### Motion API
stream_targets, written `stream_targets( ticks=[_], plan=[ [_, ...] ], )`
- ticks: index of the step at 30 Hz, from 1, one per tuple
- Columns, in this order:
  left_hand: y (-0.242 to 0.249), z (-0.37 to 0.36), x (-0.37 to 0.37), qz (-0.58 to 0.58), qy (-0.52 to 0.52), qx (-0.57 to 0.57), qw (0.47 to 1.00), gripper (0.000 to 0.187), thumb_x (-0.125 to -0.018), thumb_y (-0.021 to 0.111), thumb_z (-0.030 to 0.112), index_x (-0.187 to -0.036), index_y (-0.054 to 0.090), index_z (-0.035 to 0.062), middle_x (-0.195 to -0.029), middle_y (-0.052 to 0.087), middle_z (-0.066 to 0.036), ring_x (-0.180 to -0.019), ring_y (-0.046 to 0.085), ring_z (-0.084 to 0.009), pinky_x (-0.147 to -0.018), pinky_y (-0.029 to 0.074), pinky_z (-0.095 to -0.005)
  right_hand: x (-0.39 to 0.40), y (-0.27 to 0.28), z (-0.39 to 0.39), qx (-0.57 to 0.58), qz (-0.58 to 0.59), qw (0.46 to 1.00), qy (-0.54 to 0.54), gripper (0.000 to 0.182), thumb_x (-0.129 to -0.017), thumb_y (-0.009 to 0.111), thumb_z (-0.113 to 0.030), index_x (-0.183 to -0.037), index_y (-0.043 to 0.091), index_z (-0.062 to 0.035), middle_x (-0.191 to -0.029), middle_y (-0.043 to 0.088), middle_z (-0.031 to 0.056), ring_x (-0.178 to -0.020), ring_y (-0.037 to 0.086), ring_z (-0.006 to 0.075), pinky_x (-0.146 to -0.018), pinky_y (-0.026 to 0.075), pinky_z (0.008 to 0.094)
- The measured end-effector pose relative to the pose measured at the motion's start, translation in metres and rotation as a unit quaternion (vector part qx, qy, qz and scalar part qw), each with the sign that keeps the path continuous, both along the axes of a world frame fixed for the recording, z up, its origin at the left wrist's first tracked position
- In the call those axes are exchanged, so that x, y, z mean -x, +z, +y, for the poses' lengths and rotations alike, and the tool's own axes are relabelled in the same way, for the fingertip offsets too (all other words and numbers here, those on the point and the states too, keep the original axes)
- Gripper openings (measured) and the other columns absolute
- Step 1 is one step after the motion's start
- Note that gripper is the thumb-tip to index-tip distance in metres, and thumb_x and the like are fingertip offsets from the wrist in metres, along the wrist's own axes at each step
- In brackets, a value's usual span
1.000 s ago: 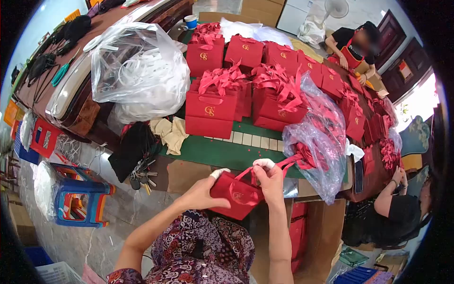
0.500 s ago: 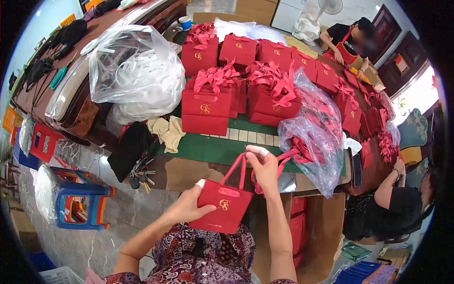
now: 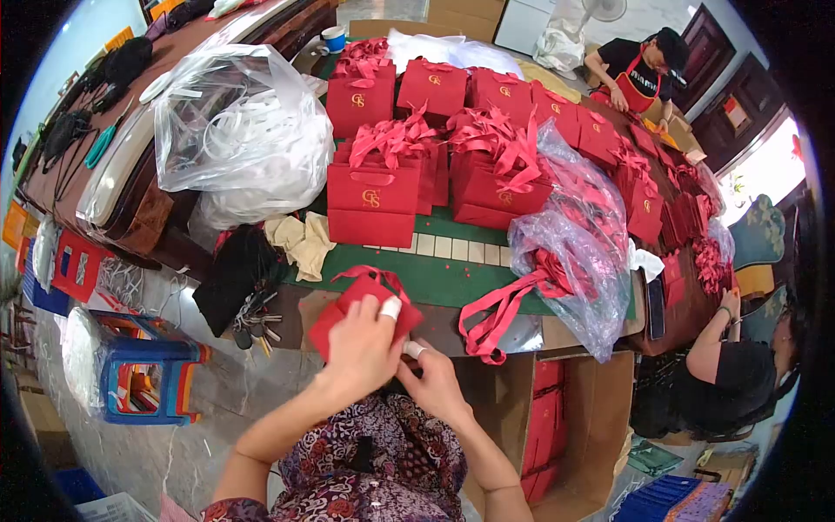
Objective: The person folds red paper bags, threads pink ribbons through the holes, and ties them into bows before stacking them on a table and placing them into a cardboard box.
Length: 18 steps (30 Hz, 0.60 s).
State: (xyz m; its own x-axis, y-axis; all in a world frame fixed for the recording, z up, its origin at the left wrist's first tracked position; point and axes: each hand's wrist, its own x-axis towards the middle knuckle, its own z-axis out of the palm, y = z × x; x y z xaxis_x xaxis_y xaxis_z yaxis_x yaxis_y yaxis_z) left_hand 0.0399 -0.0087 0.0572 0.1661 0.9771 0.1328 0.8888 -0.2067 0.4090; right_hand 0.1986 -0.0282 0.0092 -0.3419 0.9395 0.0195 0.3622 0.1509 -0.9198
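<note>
A patterned garment (image 3: 365, 465) covers the wearer's lap, and just beyond it the right hand (image 3: 432, 384) reaches in at the lower right edge of a small red bag (image 3: 325, 331). One of its fingers is wrapped in white tape, and its thumb and fingers are drawn close together – whether they pinch the bag cannot be told. The left hand (image 3: 358, 344) lies over the bag with its fingers bent across it; its thumb is hard to make out, so its grip cannot be told. The bag is tilted, in front of the table edge, its ribbon handle (image 3: 384, 277) towards the table. To the right, below the table, a cardboard box (image 3: 600, 418) holds red things

On the table a pink-red ribbon (image 3: 496, 320) trails over the edge from a clear plastic bag (image 3: 600, 291). A green mat (image 3: 348, 268) lies beneath, with a cream cloth (image 3: 300, 248) near its left end. Farther back stand red gift bags (image 3: 374, 211) in rows – a big see-through sack (image 3: 261, 152) of white strips sits left of them. At the far right a co-worker in a red apron (image 3: 642, 102) bends over the table
</note>
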Motion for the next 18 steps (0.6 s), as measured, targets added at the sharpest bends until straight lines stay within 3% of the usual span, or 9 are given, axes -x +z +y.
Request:
stream_targets(
  ticks=[1,2,3,5,7,10,12,14,18],
  plan=[
    [-0.006,-0.002,-0.007,-0.01,0.0,0.021,1.0,0.047,-0.078,0.073,0.021,-0.118,0.058,0.001,-0.104,0.055,-0.016,-0.097,0.058,-0.0347,-0.074,0.053,-0.0453,-0.005,0.0,0.0,-0.051,-0.119,0.992,0.01,0.023,-0.088,0.066,-0.009,-0.11,0.066,-0.0028,-0.097,0.066,0.0174,-0.084,0.068,0.0302,-0.07,0.054,0.0374],
    [-0.012,-0.003,-0.012,-0.006,0.004,0.022,1.0,0.053,-0.077,0.076,0.025,-0.119,0.057,-0.0003,-0.105,0.055,-0.016,-0.098,0.057,-0.035,-0.076,0.052,-0.0451,-0.01,0.0,-0.001,-0.042,-0.135,0.99,-0.025,0.018,-0.085,0.067,-0.012,-0.101,0.068,-0.0047,-0.09,0.065,0.0184,-0.081,0.066,0.0353,-0.069,0.052,0.0424],
    [-0.014,-0.004,-0.013,-0.006,0.007,0.024,1.0,0.053,-0.077,0.076,0.025,-0.119,0.057,-0.0003,-0.105,0.055,-0.016,-0.098,0.057,-0.035,-0.076,0.052,-0.0451,-0.017,0.01,-0.002,-0.052,-0.141,0.987,-0.057,0.014,-0.085,0.068,-0.013,-0.097,0.069,-0.0063,-0.083,0.064,0.0162,-0.077,0.066,0.0347,-0.069,0.051,0.0438],
    [-0.018,-0.005,-0.013,-0.042,-0.013,0.024,0.999,0.059,-0.075,0.079,0.031,-0.12,0.058,-0.0007,-0.105,0.055,-0.016,-0.098,0.057,-0.0344,-0.078,0.052,-0.0442,-0.034,0.01,0.002,-0.133,-0.194,0.963,-0.13,0.014,-0.085,0.068,-0.008,-0.098,0.07,-0.0057,-0.083,0.065,0.0143,-0.073,0.066,0.03,-0.066,0.051,0.0379],
    [-0.031,-0.005,-0.012,-0.041,-0.022,0.029,0.999,0.058,-0.076,0.079,0.03,-0.12,0.059,-0.0001,-0.104,0.054,-0.016,-0.098,0.057,-0.0343,-0.078,0.052,-0.0443,-0.047,0.008,0.01,-0.113,-0.225,0.949,-0.187,0.013,-0.083,0.073,-0.014,-0.093,0.069,-0.0068,-0.079,0.061,0.0134,-0.075,0.063,0.0339,-0.067,0.049,0.043],
    [-0.038,0.001,-0.007,-0.086,-0.043,0.015,0.995,0.046,-0.078,0.076,0.015,-0.119,0.06,0.002,-0.107,0.055,-0.015,-0.098,0.056,-0.0358,-0.081,0.05,-0.0446,-0.06,-0.005,0.016,-0.118,-0.265,0.937,-0.194,0.018,-0.081,0.076,-0.015,-0.092,0.067,-0.0039,-0.083,0.061,0.0132,-0.078,0.063,0.0341,-0.067,0.049,0.0438],
    [-0.04,0.014,0.004,-0.06,-0.061,-0.009,0.996,0.046,-0.076,0.076,0.013,-0.118,0.061,0.0017,-0.109,0.055,-0.015,-0.1,0.055,-0.036,-0.083,0.049,-0.0438,-0.062,-0.011,0.019,-0.114,-0.282,0.934,-0.189,0.018,-0.081,0.076,-0.014,-0.091,0.066,-0.0037,-0.083,0.062,0.0132,-0.078,0.063,0.0342,-0.067,0.049,0.0442],
    [-0.048,0.022,0.012,-0.03,-0.093,-0.03,0.995,0.044,-0.072,0.076,0.008,-0.114,0.063,0.0012,-0.113,0.054,-0.014,-0.105,0.052,-0.0346,-0.09,0.047,-0.0427,-0.065,-0.019,0.021,-0.133,-0.284,0.932,-0.181,0.02,-0.082,0.075,-0.01,-0.095,0.065,-0.0004,-0.08,0.066,0.0123,-0.068,0.066,0.0263,-0.064,0.051,0.0378],
    [-0.048,0.032,0.018,0.008,-0.147,-0.058,0.987,0.044,-0.07,0.077,0.009,-0.112,0.065,0.0016,-0.113,0.055,-0.012,-0.108,0.051,-0.0328,-0.092,0.045,-0.0435,-0.063,-0.015,0.022,-0.114,-0.261,0.939,-0.194,0.019,-0.083,0.074,-0.008,-0.096,0.064,0.0011,-0.079,0.066,0.0133,-0.068,0.066,0.0274,-0.065,0.051,0.0383]
  ],
)
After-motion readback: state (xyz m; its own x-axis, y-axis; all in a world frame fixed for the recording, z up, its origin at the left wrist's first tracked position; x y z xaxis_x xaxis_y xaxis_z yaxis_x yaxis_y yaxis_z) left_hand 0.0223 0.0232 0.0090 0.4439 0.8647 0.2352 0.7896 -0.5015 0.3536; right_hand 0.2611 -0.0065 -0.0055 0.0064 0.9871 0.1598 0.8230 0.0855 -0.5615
